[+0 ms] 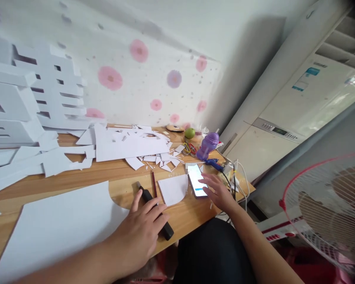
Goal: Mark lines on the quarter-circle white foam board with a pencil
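Wooden table, bright-screened phone

The tabletop looked to me like smooth, grained wood. The white sheet had a matt, papery face. The black tool seemed dull plastic, the phone smooth and glassy. The purple bottle looked like plastic, and the refrigerator door had a glossy finish.
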`<state>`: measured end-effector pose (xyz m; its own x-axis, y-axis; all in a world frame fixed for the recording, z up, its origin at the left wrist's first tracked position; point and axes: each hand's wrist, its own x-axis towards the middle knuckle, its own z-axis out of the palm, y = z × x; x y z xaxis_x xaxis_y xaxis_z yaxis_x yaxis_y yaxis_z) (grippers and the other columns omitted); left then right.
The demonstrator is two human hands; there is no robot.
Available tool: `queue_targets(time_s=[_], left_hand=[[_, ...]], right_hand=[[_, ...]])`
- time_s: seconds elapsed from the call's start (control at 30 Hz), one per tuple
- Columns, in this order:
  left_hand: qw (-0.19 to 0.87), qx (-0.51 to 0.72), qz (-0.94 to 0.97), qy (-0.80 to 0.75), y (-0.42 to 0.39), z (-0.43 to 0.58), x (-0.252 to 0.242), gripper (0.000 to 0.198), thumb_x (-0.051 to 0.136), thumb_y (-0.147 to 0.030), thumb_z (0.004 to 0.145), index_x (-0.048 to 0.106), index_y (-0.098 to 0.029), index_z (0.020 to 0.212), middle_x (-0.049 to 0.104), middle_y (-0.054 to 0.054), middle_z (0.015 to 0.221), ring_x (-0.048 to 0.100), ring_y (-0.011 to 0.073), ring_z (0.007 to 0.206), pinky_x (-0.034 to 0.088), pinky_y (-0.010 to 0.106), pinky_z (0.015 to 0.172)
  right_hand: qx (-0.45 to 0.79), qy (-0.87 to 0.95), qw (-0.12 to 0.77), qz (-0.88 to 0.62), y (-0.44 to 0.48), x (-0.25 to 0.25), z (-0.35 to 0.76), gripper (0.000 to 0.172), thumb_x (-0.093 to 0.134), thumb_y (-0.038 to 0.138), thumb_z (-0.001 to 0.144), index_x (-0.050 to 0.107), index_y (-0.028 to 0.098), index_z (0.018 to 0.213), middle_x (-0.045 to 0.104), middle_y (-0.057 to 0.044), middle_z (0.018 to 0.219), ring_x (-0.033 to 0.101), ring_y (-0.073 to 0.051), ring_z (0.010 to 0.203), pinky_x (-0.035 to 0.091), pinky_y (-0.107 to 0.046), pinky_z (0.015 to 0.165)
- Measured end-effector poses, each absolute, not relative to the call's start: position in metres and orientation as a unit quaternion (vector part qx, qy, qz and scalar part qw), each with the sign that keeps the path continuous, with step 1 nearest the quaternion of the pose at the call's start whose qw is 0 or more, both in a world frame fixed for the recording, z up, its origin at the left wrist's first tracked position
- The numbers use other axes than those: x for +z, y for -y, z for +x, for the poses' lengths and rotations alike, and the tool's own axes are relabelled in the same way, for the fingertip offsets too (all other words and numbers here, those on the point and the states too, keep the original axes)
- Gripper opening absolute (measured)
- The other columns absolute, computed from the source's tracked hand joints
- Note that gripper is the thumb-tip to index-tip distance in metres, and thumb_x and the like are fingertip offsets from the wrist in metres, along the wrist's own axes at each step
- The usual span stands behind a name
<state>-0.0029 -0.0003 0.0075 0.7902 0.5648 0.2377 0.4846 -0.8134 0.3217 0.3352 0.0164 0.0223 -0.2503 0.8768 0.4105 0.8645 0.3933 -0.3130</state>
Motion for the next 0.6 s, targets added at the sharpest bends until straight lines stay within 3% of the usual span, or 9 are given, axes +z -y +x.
queue_targets(time_s=[0.13,0.2,0.37,0.6], left_hand=[[0.025,0.176,0.950,-0.257,-0.002,-0.004,0.001,0.053,0.051,-0.012,0.078,0.054,-0.031,0.127,0.060,-0.003,0.138,0.046,0.0228,0.132,-0.020,0.055,0.117],[-0.022,0.191,0.948,-0.253,-0.003,-0.004,0.002,0.053,0.051,-0.011,0.076,0.056,-0.030,0.126,0.061,-0.004,0.135,0.047,0.0208,0.130,-0.025,0.047,0.116],[-0.057,0.220,0.943,-0.245,-0.005,-0.001,0.007,0.050,0.052,-0.014,0.076,0.059,-0.032,0.122,0.065,-0.007,0.130,0.049,0.0168,0.127,-0.014,0.041,0.122],[-0.027,0.251,0.927,-0.277,-0.004,0.003,-0.005,0.056,0.046,-0.008,0.067,0.062,-0.034,0.114,0.067,-0.009,0.128,0.048,0.0157,0.128,-0.005,0.044,0.124]], right_hand=[[0.002,0.815,0.239,-0.529,-0.028,0.019,0.343,0.022,0.054,0.028,0.095,0.071,0.028,0.110,0.062,-0.010,0.130,0.055,-0.030,0.118,0.048,-0.052,0.096],[0.002,0.819,0.248,-0.518,-0.030,0.016,0.347,0.022,0.053,0.027,0.096,0.070,0.027,0.111,0.062,-0.010,0.130,0.053,-0.029,0.119,0.048,-0.051,0.096],[0.011,0.819,0.273,-0.504,-0.024,0.011,0.351,0.024,0.053,0.027,0.097,0.068,0.026,0.114,0.057,-0.011,0.133,0.048,-0.029,0.125,0.045,-0.051,0.101],[0.064,0.844,0.179,-0.502,-0.021,0.018,0.340,0.029,0.055,0.038,0.096,0.066,0.032,0.122,0.047,-0.011,0.144,0.038,-0.033,0.133,0.041,-0.058,0.105]])
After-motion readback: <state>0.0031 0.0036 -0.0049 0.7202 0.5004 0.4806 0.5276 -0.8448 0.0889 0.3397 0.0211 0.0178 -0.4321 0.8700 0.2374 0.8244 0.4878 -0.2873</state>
